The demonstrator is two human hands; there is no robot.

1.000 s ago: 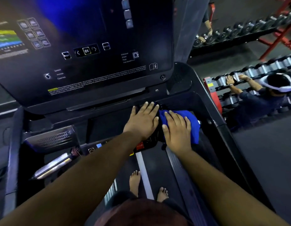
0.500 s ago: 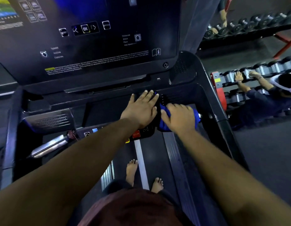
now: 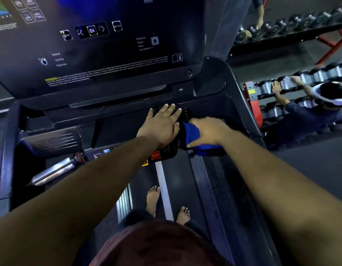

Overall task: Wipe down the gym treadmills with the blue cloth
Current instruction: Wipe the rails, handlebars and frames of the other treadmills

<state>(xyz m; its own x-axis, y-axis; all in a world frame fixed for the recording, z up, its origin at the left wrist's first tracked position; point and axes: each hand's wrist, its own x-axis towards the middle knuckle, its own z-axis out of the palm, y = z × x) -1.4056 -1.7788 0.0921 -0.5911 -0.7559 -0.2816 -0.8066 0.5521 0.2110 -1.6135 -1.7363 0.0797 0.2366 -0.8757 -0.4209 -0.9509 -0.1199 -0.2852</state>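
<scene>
- Dim gym floor spreads around me, with dumbbell racks (image 3: 304,79) out at two o'clock and another person (image 3: 319,112) reaching along them.
- Underfoot is the treadmill's belt (image 3: 177,181), dark with a pale stripe, my bare feet at six o'clock.
- At twelve o'clock the console screen (image 3: 101,45) tilts over me, its OK key lit.
- I have my right hand (image 3: 206,131) clenched round the blue cloth (image 3: 192,134), bunched on the lower control deck (image 3: 116,129) just right of centre, a fold trailing under my wrist.
- I rest my left hand (image 3: 160,125) flat, fingers straight, on the deck just beside the cloth, steadying me; it grasps nothing.
- By my judgement the job is early to midway on this machine: I am working the deck near the red stop button (image 3: 155,155), and whether the screen, the silver handlebar (image 3: 55,169) at nine o'clock and the side rails are done, I cannot tell.
- Other treadmills are out of view, so I reckon they remain.
</scene>
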